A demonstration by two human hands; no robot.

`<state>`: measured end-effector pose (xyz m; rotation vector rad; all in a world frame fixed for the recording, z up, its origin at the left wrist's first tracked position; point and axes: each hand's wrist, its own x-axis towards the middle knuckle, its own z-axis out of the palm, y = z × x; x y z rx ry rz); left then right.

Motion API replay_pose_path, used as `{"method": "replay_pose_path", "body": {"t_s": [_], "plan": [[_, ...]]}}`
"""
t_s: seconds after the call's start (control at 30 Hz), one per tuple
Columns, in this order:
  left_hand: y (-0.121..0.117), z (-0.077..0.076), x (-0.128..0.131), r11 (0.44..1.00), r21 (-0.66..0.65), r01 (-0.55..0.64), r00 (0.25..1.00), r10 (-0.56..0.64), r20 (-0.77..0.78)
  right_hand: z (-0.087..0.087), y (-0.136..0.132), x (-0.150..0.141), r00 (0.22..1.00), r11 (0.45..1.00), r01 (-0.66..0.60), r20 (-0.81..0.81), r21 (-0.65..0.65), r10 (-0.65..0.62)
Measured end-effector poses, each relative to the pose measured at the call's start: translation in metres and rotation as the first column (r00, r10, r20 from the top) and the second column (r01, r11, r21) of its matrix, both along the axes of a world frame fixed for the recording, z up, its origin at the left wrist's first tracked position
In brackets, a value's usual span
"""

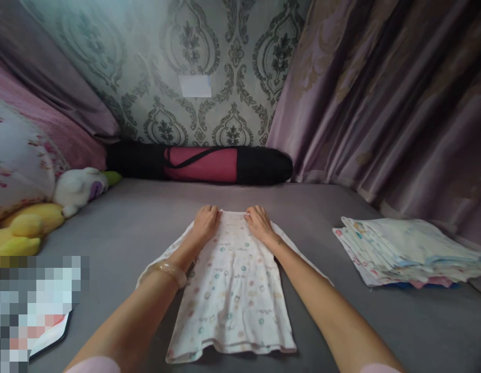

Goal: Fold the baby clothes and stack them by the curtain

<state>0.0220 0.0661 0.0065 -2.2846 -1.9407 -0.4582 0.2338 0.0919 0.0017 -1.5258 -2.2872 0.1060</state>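
A small white long-sleeved shirt (pixel 234 280) with a pale print lies flat on the grey bed sheet, its hem towards me. Its sleeves slant outward and pass partly under my forearms. At the far end, my left hand (pixel 207 221) has its fingers closed at the left shoulder, beside the neckline. My right hand (pixel 259 221) pinches the opposite shoulder, the fingers curled over the edge. The fabric between the hands is fairly straight, with soft creases lower down. A pale bangle circles my left wrist.
Folded printed clothes (pixel 411 251) form a stack on the right. A black and pink rolled bag (pixel 201 165) lies along the wall. Plush toys (pixel 79 189) and a flowered pillow (pixel 18 155) are on the left; a blurred flat object (pixel 49 331) lies at lower left.
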Motion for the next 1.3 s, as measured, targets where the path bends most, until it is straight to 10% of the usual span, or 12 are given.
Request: {"method": "replay_pose_path", "body": {"t_s": [0.17, 0.43, 0.63, 0.93, 1.3], "plan": [[0.007, -0.005, -0.004, 0.999, 0.034, 0.019, 0.997, -0.017, -0.070, -0.005, 0.003, -0.004, 0.997, 0.998, 0.005, 0.077, 0.069, -0.010], [0.019, -0.007, -0.009, 0.981, -0.192, 0.026, 0.999, -0.032, -0.031, 0.004, 0.015, 0.000, 0.999, 0.983, -0.033, -0.045, -0.183, 0.026], [0.003, 0.016, 0.005, 0.987, -0.116, -0.108, 0.989, 0.095, -0.111, 0.040, -0.011, 0.088, 0.963, 0.955, 0.005, -0.258, -0.295, -0.084], [-0.004, 0.006, 0.101, 0.899, -0.086, 0.430, 0.887, -0.403, 0.226, 0.034, -0.128, 0.179, 0.951, 0.820, 0.185, -0.113, -0.541, -0.289], [-0.011, -0.023, 0.131, 0.913, 0.029, 0.407, 0.874, -0.398, 0.277, 0.046, -0.127, 0.171, 0.980, 0.851, 0.169, -0.005, -0.497, -0.197]]}}
